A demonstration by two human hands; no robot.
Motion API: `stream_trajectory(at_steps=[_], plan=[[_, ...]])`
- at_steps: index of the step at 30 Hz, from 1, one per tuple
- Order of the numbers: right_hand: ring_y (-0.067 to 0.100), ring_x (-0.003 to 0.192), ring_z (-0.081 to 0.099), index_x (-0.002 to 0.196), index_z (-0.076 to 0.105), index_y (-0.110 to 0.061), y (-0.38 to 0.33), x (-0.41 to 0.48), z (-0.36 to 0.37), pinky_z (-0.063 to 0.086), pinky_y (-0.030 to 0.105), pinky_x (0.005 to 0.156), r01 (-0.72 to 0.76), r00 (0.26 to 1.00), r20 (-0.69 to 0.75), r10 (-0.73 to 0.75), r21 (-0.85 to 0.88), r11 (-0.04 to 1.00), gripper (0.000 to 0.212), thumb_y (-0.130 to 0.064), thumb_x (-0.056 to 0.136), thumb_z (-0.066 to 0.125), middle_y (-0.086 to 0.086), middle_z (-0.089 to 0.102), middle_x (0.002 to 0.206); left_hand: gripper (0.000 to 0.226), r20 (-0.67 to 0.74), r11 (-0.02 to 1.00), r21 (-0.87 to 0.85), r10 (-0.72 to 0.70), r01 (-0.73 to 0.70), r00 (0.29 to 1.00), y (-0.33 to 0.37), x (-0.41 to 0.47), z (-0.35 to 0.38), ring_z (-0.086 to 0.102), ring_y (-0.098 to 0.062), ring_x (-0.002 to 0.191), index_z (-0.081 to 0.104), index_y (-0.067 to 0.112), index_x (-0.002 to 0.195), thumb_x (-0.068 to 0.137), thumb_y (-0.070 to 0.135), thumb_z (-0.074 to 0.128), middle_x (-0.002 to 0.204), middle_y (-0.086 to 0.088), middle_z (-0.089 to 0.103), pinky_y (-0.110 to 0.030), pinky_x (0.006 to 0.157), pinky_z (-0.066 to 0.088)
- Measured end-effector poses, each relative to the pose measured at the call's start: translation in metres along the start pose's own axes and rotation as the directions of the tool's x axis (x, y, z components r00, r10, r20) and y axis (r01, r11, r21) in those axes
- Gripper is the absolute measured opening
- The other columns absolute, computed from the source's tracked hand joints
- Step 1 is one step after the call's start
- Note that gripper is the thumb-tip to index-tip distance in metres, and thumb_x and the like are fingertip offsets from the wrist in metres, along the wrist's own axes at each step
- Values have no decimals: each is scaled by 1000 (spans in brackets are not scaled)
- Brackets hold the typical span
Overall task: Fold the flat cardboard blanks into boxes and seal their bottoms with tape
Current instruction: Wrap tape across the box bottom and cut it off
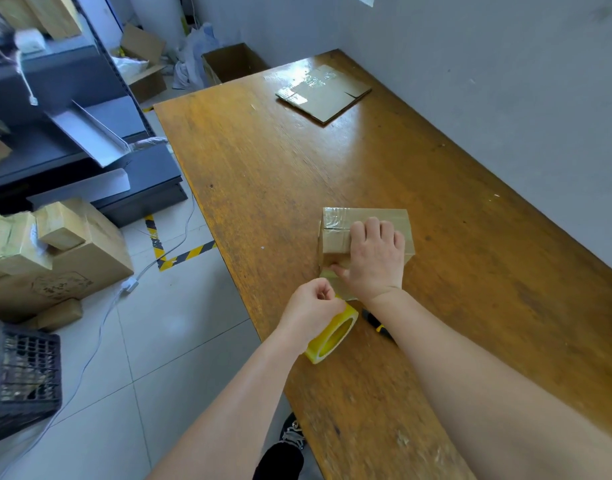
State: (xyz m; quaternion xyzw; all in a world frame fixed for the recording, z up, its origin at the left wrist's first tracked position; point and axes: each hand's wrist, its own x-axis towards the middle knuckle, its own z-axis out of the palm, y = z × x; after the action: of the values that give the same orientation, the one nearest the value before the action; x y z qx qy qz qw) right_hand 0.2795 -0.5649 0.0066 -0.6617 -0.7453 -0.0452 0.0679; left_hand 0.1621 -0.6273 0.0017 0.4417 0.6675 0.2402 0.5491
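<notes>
A small folded cardboard box [335, 220] sits upside down on the wooden table [297, 174], with clear tape across part of its bottom. My right hand [375, 258] lies flat on top of the box, fingers spread, and its thumb presses a strip of tape against the near side. My left hand [311, 310] grips a yellow roll of clear tape [332, 337] just in front of the box, with the strip running from roll to box. A flat cardboard blank [325, 91] lies at the table's far end.
A black and yellow utility knife [375, 323] lies on the table under my right forearm. To the left stand stacked cardboard boxes [55, 251], a black crate [24, 368] and grey shelving [72, 98]. A wall borders the table on the right.
</notes>
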Motion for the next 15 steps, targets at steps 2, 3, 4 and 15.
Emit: stream_trajectory(at_steps=[2, 3, 4, 15], plan=[[30, 113, 45, 117, 48, -15, 1, -1, -4, 34, 41, 97, 4, 1000, 23, -4, 13, 1000, 62, -54, 76, 73, 8, 49, 120, 24, 1, 992, 102, 77, -77, 997, 1, -3, 1, 42, -14, 65, 46, 24, 71, 86, 23, 65, 71, 4, 46, -30, 61, 38], [30, 114, 44, 119, 47, -15, 2, -1, -5, 33, 40, 98, 3, 999, 41, -3, 16, 1000, 61, -53, 78, 71, 8, 48, 122, 22, -2, 980, 163, 117, -116, 993, 1, -4, 2, 41, -13, 65, 47, 25, 74, 87, 26, 64, 72, 5, 46, -29, 60, 37], [29, 116, 43, 120, 46, -16, 2, -1, -7, 33, 40, 98, -1, 998, 55, 0, 15, 1000, 60, -53, 79, 70, 7, 47, 123, 20, 2, 963, 221, 157, -154, 988, 1, -6, 3, 42, -12, 65, 47, 26, 78, 89, 29, 63, 72, 7, 46, -28, 59, 36], [28, 116, 43, 124, 51, -19, 14, -2, -10, 35, 39, 97, 22, 998, 62, -27, 74, 997, 51, -41, 83, 71, 6, 49, 125, 30, 391, 693, 531, 312, -489, 866, 4, -25, 2, 50, -12, 83, 56, 24, 109, 85, 33, 73, 99, 8, 56, -27, 63, 39]])
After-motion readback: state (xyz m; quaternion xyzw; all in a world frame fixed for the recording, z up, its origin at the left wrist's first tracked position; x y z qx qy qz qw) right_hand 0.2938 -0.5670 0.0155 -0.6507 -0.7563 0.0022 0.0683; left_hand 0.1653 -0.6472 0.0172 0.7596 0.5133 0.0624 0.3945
